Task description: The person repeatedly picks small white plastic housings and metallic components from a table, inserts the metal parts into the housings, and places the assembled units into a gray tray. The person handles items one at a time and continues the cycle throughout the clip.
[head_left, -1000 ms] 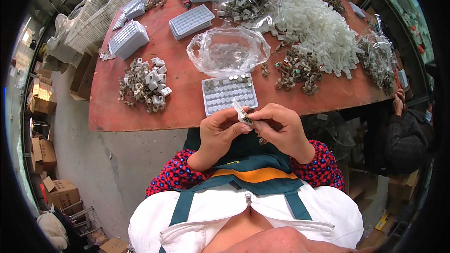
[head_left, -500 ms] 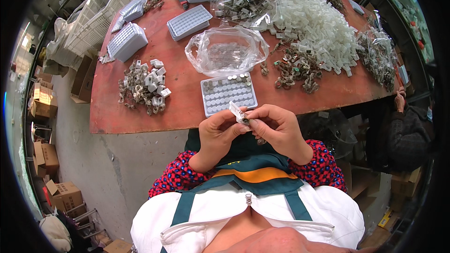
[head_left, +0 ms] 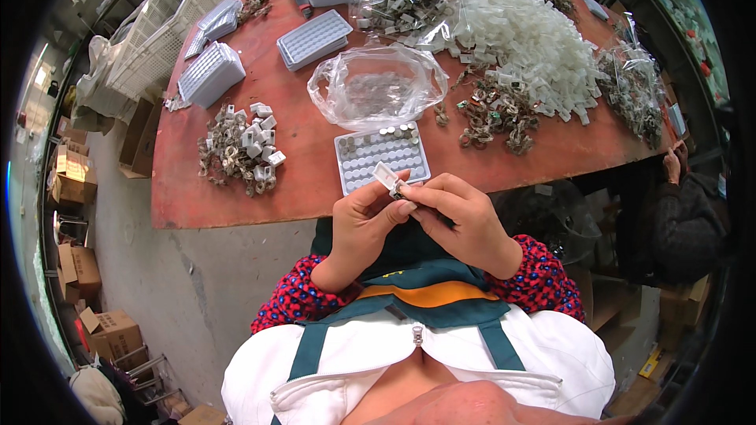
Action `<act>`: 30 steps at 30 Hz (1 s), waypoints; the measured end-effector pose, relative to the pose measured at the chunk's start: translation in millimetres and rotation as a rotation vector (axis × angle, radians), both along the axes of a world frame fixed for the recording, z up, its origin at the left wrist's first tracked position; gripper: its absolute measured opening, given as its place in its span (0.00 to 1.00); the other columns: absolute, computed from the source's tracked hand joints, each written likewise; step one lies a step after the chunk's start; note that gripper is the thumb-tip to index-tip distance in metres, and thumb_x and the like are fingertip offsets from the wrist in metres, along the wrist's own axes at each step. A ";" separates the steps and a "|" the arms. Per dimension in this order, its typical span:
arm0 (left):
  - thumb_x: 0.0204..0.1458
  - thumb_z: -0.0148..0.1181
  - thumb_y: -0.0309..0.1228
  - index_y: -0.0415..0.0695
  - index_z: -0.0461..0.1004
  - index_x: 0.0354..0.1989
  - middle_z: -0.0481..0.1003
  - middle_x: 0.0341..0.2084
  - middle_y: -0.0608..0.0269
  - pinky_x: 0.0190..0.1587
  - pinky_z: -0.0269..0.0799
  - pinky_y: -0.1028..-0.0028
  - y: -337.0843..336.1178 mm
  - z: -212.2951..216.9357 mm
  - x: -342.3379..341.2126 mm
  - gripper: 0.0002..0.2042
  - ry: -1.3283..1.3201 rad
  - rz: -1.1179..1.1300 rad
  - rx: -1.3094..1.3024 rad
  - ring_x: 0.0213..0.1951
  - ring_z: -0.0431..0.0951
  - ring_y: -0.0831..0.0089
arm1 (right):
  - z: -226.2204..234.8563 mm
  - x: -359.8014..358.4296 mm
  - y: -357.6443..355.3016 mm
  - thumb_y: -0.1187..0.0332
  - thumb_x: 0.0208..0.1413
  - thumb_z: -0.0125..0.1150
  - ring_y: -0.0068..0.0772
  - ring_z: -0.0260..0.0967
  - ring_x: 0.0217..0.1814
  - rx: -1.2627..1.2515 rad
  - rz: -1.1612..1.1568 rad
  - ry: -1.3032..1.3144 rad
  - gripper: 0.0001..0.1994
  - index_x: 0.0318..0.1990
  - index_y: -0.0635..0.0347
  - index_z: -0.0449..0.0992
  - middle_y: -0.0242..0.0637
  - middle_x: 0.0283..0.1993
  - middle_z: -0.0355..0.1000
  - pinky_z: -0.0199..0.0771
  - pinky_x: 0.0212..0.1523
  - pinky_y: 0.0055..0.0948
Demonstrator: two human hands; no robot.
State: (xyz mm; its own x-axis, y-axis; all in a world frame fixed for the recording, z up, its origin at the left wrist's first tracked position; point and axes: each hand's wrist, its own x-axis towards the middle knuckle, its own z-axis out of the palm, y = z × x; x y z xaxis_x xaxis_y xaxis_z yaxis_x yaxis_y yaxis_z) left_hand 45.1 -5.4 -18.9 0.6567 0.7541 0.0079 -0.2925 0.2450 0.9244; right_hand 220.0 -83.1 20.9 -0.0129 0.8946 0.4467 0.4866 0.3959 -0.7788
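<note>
My left hand [head_left: 364, 224] pinches a small white plastic case [head_left: 386, 175] with a lid standing up, just above the table's front edge. From the other side, the fingers of my right hand [head_left: 457, 212] press at the lower end of that case, where a dark bit shows; its detail is too small to make out. Right behind my hands lies a pale grey tray [head_left: 370, 159] with rows of round pockets, with small silvery discs in its far rows. Beyond it is an opened clear plastic bag [head_left: 378, 94] with small pieces inside.
White cases with wires form a pile [head_left: 240, 145] at left. A large heap of white plastic parts [head_left: 528, 47] covers the right, beside brown coiled wires [head_left: 496, 118]. Stacked trays [head_left: 211, 75] stand at far left. Another person's hand [head_left: 674, 164] rests by the table's right edge.
The white case has tilted and shifted slightly left. The right fingers have moved onto its lower end, and the wire that hung below my hands no longer shows.
</note>
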 end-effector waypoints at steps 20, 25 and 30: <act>0.63 0.60 0.26 0.33 0.72 0.57 0.81 0.45 0.55 0.54 0.75 0.75 -3.8 0.1 0.5 0.16 -0.015 0.119 0.131 0.48 0.80 0.74 | -3.7 -5.8 -2.1 0.76 0.59 0.63 0.26 0.73 0.32 -0.177 -0.143 0.220 0.04 0.40 0.66 0.78 0.38 0.35 0.75 0.72 0.32 0.24; 0.63 0.60 0.26 0.32 0.73 0.56 0.81 0.45 0.55 0.54 0.75 0.76 -1.0 0.9 -1.6 0.16 0.043 0.104 0.204 0.48 0.80 0.75 | -0.8 -2.4 -2.4 0.76 0.60 0.62 0.19 0.71 0.34 -0.179 -0.141 0.163 0.04 0.40 0.68 0.77 0.34 0.36 0.75 0.71 0.34 0.20; 0.64 0.59 0.27 0.32 0.72 0.56 0.80 0.47 0.52 0.53 0.75 0.74 -2.3 6.1 -1.2 0.16 -0.023 0.064 0.060 0.50 0.80 0.71 | -8.9 -3.6 -0.6 0.74 0.63 0.61 0.17 0.71 0.32 -0.324 -0.071 0.382 0.06 0.41 0.68 0.77 0.33 0.34 0.75 0.70 0.31 0.20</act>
State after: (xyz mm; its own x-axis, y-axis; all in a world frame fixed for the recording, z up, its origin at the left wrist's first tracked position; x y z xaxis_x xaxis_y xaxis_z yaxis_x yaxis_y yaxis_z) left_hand 43.9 -7.7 -12.8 0.6064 0.7922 0.0687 -0.3269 0.1695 0.9297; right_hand 216.4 -83.7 12.0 0.1633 0.9808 0.1067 0.1594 0.0805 -0.9839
